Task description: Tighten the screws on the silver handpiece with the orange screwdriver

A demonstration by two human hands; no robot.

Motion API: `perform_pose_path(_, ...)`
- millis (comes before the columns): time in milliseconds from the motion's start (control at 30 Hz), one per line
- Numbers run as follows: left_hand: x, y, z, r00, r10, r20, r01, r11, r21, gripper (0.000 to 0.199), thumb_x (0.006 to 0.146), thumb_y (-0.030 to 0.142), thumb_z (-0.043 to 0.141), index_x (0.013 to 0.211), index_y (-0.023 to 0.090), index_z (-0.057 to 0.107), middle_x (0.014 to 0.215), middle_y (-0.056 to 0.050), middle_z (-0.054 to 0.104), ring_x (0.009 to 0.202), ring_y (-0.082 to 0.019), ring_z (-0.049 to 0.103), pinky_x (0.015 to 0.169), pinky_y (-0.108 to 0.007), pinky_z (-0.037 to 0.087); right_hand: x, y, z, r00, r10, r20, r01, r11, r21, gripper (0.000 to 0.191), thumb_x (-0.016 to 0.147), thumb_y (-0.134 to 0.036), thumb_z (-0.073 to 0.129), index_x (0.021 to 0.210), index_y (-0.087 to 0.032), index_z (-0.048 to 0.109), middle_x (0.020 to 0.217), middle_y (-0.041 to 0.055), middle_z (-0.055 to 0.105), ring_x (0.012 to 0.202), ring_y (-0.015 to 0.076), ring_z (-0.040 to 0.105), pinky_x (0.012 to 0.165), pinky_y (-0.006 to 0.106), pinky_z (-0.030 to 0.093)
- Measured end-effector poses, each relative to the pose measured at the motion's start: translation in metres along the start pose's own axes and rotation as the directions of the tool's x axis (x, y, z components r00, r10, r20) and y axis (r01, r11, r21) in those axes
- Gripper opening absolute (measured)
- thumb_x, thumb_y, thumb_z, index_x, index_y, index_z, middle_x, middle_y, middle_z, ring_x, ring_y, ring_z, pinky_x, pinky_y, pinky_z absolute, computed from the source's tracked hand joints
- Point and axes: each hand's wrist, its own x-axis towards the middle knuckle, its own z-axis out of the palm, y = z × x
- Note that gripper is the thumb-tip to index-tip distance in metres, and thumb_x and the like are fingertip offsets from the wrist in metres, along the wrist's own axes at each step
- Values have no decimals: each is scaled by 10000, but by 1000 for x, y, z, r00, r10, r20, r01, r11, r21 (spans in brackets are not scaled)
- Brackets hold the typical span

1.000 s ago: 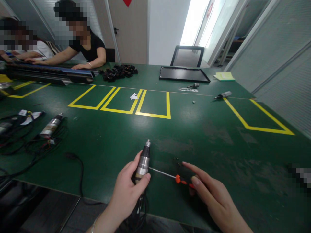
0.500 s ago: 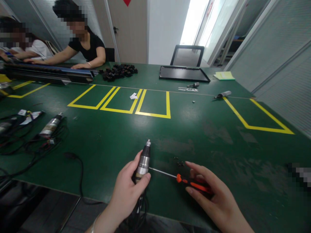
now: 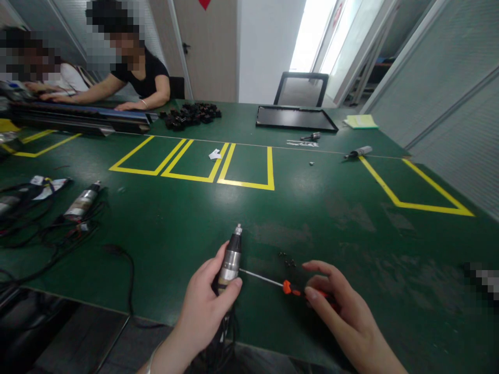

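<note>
My left hand (image 3: 206, 301) is wrapped round a silver and black electric screwdriver (image 3: 231, 262), its tip pointing away from me and a cable trailing below. My right hand (image 3: 341, 306) has its fingers curled around the handle of a red and black hand screwdriver (image 3: 287, 287). The thin shaft points left, its tip at the side of the electric screwdriver's body. Several small dark screws (image 3: 288, 261) lie on the green table just beyond the red handle.
Another electric screwdriver (image 3: 81, 201) and tangled cables lie at the left. Farther back are a pile of black parts (image 3: 191, 115), a black framed panel (image 3: 296, 118), a grey tool (image 3: 358, 152) and yellow tape outlines (image 3: 245, 183). Two people sit at the far left.
My right hand has shifted slightly right along the red screwdriver's handle, its fingers now more curled. My left hand and the electric screwdriver have stayed put.
</note>
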Motion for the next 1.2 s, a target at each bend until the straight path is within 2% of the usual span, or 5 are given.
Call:
perform_pose_path(200,0,0,0,1000,4,-13,-4,1000,-22,614,836,356,674,1418,170,611,1087,-83,735,1032,-286,655,878,-362,480,1,1,-1,979,-160,-122,147,983,-107,371,915,-290,632,1274,-305,540,918,-7,679,747,137,711,681,202,581)
perform_pose_path(500,0,1,-1,1000,6,-11,-6,1000,3,618,840,372,669,1422,171,609,1055,-82,734,994,-287,659,839,-359,491,3,-2,0,993,-117,-5,115,982,-152,472,890,-293,636,1348,-285,523,989,6,696,728,145,724,678,241,586)
perform_pose_path(733,0,0,1,1000,-4,-13,4,1000,-16,618,840,366,675,1426,182,605,1125,-89,735,1055,-294,655,875,-364,487,2,-5,-1,995,-35,92,45,992,-117,381,1055,-358,396,1403,-262,518,688,-45,663,589,133,666,566,227,516)
perform_pose_path(967,0,-1,0,1000,-2,-11,2,1000,-1,618,837,363,676,1426,187,605,1115,-84,736,1022,-283,661,871,-363,485,0,1,1,984,-168,-54,159,978,-136,433,927,-255,616,1349,-315,545,941,-12,701,797,141,728,684,200,582)
perform_pose_path(1200,-1,1,0,1000,10,-15,-10,1000,10,601,835,356,677,1409,189,621,1108,-79,742,1007,-278,670,864,-358,494,1,0,1,977,-210,-20,204,963,-178,447,892,-226,640,1332,-295,596,1019,21,709,872,169,728,741,240,596)
